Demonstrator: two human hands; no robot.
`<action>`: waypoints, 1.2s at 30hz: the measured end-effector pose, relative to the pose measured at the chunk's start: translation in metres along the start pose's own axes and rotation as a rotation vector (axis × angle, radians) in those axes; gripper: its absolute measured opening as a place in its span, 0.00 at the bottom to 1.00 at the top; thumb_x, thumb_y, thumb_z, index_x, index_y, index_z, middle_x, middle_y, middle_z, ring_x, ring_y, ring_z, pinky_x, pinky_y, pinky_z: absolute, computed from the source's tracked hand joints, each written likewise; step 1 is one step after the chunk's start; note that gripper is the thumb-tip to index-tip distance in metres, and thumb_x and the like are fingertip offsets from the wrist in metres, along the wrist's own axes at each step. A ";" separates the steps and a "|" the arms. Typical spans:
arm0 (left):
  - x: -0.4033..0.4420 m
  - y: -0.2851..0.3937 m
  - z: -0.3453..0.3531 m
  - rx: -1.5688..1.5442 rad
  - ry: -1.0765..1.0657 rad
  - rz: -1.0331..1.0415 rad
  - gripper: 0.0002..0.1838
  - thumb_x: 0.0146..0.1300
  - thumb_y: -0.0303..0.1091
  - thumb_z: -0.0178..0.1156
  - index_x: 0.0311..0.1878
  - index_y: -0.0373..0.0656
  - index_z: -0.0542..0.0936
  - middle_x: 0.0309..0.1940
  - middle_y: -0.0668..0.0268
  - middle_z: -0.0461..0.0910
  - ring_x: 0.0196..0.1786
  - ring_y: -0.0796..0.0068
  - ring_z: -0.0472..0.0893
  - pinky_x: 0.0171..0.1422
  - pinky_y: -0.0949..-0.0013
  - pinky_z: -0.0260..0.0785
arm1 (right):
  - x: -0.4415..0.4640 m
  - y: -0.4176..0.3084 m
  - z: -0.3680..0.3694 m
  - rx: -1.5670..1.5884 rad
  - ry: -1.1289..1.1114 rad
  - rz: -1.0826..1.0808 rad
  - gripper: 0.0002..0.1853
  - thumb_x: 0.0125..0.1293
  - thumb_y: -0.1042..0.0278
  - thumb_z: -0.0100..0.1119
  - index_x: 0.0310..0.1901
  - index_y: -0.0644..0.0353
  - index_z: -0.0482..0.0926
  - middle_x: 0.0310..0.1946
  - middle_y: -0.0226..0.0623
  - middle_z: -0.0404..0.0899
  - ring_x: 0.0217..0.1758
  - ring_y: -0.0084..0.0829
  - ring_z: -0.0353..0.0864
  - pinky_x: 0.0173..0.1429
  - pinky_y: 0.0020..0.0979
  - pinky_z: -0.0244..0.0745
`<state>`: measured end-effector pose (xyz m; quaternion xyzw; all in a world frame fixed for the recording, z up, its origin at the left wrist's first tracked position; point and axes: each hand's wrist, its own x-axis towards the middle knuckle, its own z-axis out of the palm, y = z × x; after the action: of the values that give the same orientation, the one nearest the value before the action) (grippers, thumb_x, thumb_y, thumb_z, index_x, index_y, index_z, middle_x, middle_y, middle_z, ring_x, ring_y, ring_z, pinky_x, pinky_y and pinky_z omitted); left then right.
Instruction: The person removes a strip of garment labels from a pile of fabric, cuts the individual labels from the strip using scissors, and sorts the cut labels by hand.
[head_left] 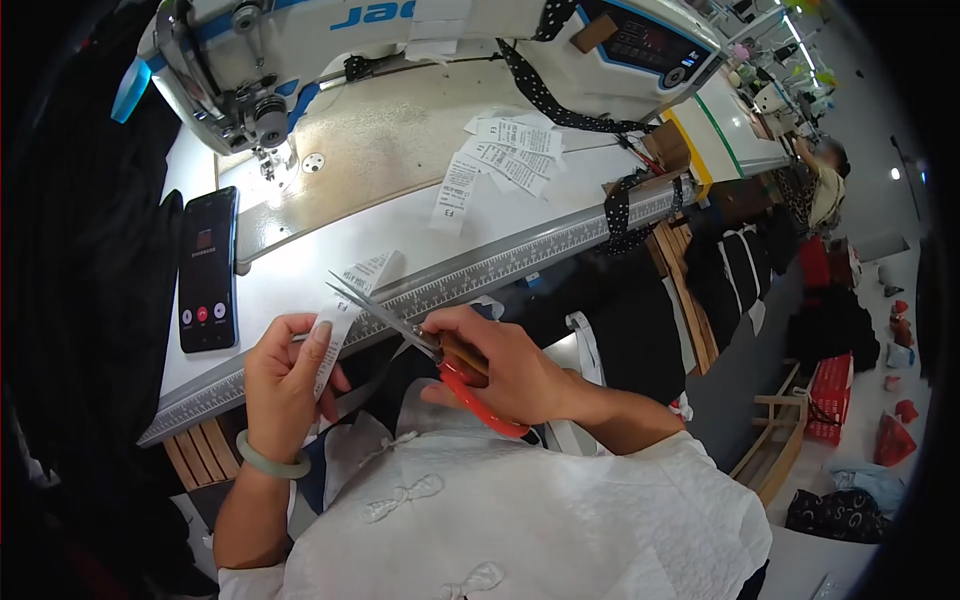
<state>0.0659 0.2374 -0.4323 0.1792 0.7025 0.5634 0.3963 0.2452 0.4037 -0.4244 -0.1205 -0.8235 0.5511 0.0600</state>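
Note:
My left hand [285, 375] pinches a strip of white printed labels [338, 318] between thumb and fingers, near the table's front edge. In my right hand [510, 375] are scissors [470, 398] with red handles. Their blades are parted and point up and left, at the strip just above my left thumb. The strip's upper end lies over the table edge. Several cut labels [510, 150] lie in an overlapping pile on the white table, with one label [455, 195] lower and to the left.
A sewing machine [245, 95] stands at the back left. A phone [209, 270] lies left of my hands. A ruler tape [540, 255] runs along the table edge. Polka-dot fabric [540, 95] drapes over the machine. A person [825, 190] is at the far right.

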 end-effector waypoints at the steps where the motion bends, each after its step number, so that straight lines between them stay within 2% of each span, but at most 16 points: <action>1: 0.001 -0.001 -0.001 -0.064 -0.019 0.005 0.10 0.73 0.38 0.55 0.45 0.41 0.75 0.17 0.67 0.78 0.10 0.83 0.71 0.12 0.82 0.53 | 0.002 0.001 0.003 0.084 -0.045 0.109 0.26 0.62 0.62 0.71 0.56 0.60 0.68 0.25 0.31 0.70 0.26 0.22 0.69 0.32 0.24 0.66; 4: 0.004 -0.005 -0.005 -0.055 -0.042 -0.005 0.10 0.73 0.38 0.57 0.45 0.40 0.75 0.19 0.66 0.80 0.11 0.83 0.72 0.12 0.82 0.54 | 0.009 0.002 0.007 0.348 -0.172 0.400 0.22 0.67 0.59 0.65 0.55 0.60 0.68 0.24 0.29 0.70 0.22 0.20 0.72 0.26 0.23 0.68; 6: 0.002 0.001 -0.010 -0.082 -0.066 -0.073 0.11 0.71 0.37 0.59 0.44 0.38 0.75 0.22 0.63 0.82 0.13 0.81 0.76 0.14 0.81 0.58 | 0.010 -0.001 0.007 0.578 -0.219 0.576 0.20 0.71 0.57 0.60 0.56 0.59 0.68 0.24 0.29 0.71 0.19 0.20 0.73 0.21 0.22 0.69; 7: 0.001 0.001 -0.012 -0.094 -0.057 -0.073 0.10 0.71 0.36 0.59 0.43 0.37 0.76 0.23 0.62 0.83 0.14 0.80 0.77 0.14 0.81 0.59 | 0.009 -0.002 0.006 0.659 -0.220 0.535 0.18 0.74 0.58 0.53 0.56 0.60 0.67 0.25 0.30 0.71 0.14 0.22 0.72 0.15 0.22 0.67; 11: -0.004 -0.004 -0.025 -0.136 -0.032 -0.075 0.09 0.70 0.33 0.59 0.41 0.35 0.78 0.24 0.60 0.84 0.16 0.79 0.79 0.14 0.80 0.61 | 0.009 0.001 0.007 0.721 -0.158 0.461 0.18 0.76 0.59 0.47 0.57 0.66 0.65 0.27 0.34 0.72 0.14 0.21 0.69 0.16 0.23 0.67; 14: -0.005 -0.003 -0.029 -0.124 -0.044 -0.089 0.10 0.69 0.32 0.60 0.43 0.33 0.78 0.25 0.61 0.84 0.16 0.81 0.78 0.16 0.80 0.63 | 0.004 0.011 0.013 0.768 -0.139 0.341 0.19 0.76 0.59 0.49 0.58 0.64 0.64 0.27 0.32 0.71 0.16 0.20 0.69 0.19 0.23 0.68; 17: -0.003 -0.002 -0.028 -0.140 -0.035 -0.077 0.09 0.69 0.31 0.59 0.42 0.32 0.78 0.25 0.61 0.84 0.15 0.81 0.77 0.15 0.80 0.62 | -0.009 0.027 0.009 0.523 -0.231 0.239 0.19 0.74 0.58 0.52 0.57 0.63 0.64 0.26 0.30 0.71 0.18 0.19 0.70 0.21 0.23 0.70; 20: -0.004 0.000 -0.028 -0.151 -0.034 -0.082 0.09 0.70 0.31 0.58 0.42 0.32 0.77 0.24 0.60 0.84 0.14 0.81 0.77 0.14 0.80 0.60 | -0.018 0.028 0.000 0.309 -0.308 0.299 0.21 0.72 0.58 0.56 0.57 0.62 0.64 0.26 0.29 0.72 0.20 0.18 0.71 0.22 0.22 0.70; 23: -0.002 -0.001 -0.030 -0.171 -0.045 -0.082 0.09 0.70 0.30 0.58 0.42 0.32 0.77 0.24 0.60 0.84 0.14 0.81 0.76 0.13 0.80 0.60 | -0.020 0.029 0.001 0.231 -0.288 0.355 0.21 0.70 0.59 0.58 0.57 0.60 0.65 0.24 0.28 0.72 0.21 0.17 0.72 0.23 0.22 0.72; 26: -0.003 -0.003 -0.029 -0.160 -0.048 -0.075 0.09 0.70 0.30 0.58 0.42 0.32 0.77 0.24 0.59 0.84 0.14 0.81 0.76 0.13 0.80 0.60 | -0.013 0.031 0.012 0.283 -0.240 0.358 0.21 0.70 0.59 0.59 0.57 0.60 0.65 0.23 0.27 0.71 0.20 0.16 0.69 0.22 0.22 0.67; 32: -0.004 -0.004 -0.028 -0.125 -0.040 -0.075 0.09 0.69 0.30 0.59 0.42 0.32 0.77 0.24 0.60 0.84 0.14 0.81 0.76 0.13 0.80 0.60 | 0.006 0.029 0.023 0.180 -0.224 0.237 0.22 0.70 0.61 0.61 0.58 0.60 0.64 0.22 0.26 0.68 0.23 0.18 0.64 0.29 0.24 0.59; 36: -0.004 -0.003 -0.028 -0.118 -0.040 -0.071 0.09 0.69 0.30 0.59 0.41 0.32 0.77 0.24 0.60 0.84 0.14 0.82 0.76 0.13 0.81 0.60 | 0.008 0.033 0.024 0.170 -0.217 0.239 0.23 0.69 0.60 0.62 0.58 0.60 0.65 0.23 0.26 0.67 0.26 0.18 0.64 0.32 0.24 0.62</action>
<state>0.0481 0.2158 -0.4325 0.1418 0.6658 0.5857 0.4400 0.2362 0.3959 -0.4642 -0.1518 -0.7554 0.6317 -0.0852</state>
